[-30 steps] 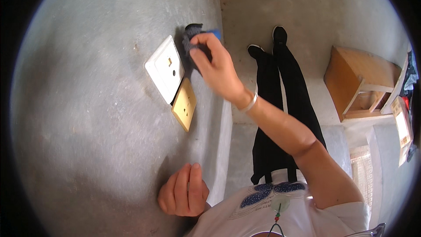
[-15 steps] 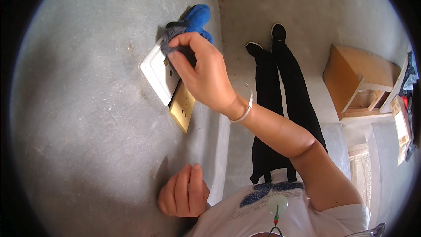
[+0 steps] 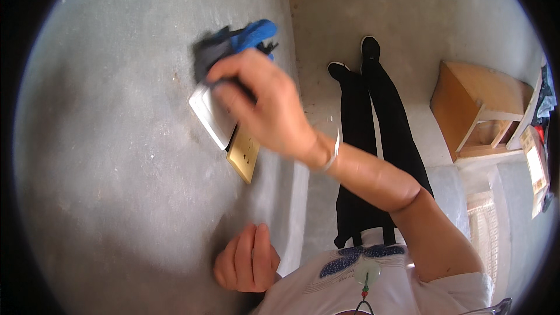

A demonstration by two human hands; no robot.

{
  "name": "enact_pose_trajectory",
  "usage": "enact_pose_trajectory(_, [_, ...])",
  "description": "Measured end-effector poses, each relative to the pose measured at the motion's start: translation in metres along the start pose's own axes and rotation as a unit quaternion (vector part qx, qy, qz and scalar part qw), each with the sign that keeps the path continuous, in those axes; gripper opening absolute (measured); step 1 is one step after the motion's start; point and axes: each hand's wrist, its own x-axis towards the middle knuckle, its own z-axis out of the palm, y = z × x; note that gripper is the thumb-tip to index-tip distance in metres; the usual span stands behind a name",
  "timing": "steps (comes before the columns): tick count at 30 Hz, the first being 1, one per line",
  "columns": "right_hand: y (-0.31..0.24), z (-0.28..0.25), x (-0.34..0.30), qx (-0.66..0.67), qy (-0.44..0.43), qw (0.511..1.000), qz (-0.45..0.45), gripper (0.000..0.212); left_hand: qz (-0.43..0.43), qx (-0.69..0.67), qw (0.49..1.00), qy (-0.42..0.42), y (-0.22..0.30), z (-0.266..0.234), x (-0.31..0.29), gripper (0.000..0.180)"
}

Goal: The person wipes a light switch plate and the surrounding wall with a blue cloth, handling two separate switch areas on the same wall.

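Her right hand (image 3: 265,108) is closed around a blue and grey cloth (image 3: 233,44), pressing it on the white switch plate (image 3: 209,115) on the grey wall (image 3: 105,157). A gold socket plate (image 3: 244,154) sits just below. Her left hand (image 3: 245,259) rests flat, fingers together, against the wall. A wooden stool (image 3: 475,108) stands well apart on the floor.

Under my right hand (image 3: 265,108) is a grey, rough cement wall (image 3: 116,140). A white switch plate (image 3: 211,118) is mounted on it, partly beneath my fingers, with a gold socket plate (image 3: 244,154) touching its lower edge, just below my palm. My left hand (image 3: 248,259) rests flat on the wall, well below both plates.
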Motion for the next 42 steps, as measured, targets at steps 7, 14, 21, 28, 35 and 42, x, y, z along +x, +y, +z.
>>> enact_pose_trajectory(7, [0.011, -0.003, 0.018, 0.001, -0.044, 0.999, -0.002, 0.014, 0.009, -0.003, 1.0, 0.01, 0.0, -0.002, 0.001, 0.018])
enact_pose_trajectory(14, [-0.013, -0.005, 0.015, 0.003, -0.098, 0.991, -0.091, 0.018, 0.004, -0.004, 1.0, 0.017, -0.003, -0.001, -0.003, 0.018])
enact_pose_trajectory(21, [0.071, -0.045, 0.017, -0.142, -0.179, 0.968, 0.106, 0.018, 0.002, 0.017, 1.0, 0.013, 0.0, 0.001, 0.0, 0.017])
enact_pose_trajectory(28, [0.053, -0.096, 0.017, 0.422, -0.03, 0.789, 0.445, 0.032, 0.046, 0.006, 0.998, 0.034, -0.008, 0.006, 0.0, 0.011])
enact_pose_trajectory(35, [0.02, -0.016, -0.041, 0.13, -0.171, 0.957, 0.194, 0.054, 0.007, 0.014, 1.0, 0.017, -0.003, 0.003, 0.0, 0.017])
enact_pose_trajectory(42, [0.015, -0.011, -0.075, 0.034, -0.177, 0.975, 0.129, 0.056, 0.001, 0.011, 1.0, 0.023, 0.0, 0.005, -0.001, 0.018])
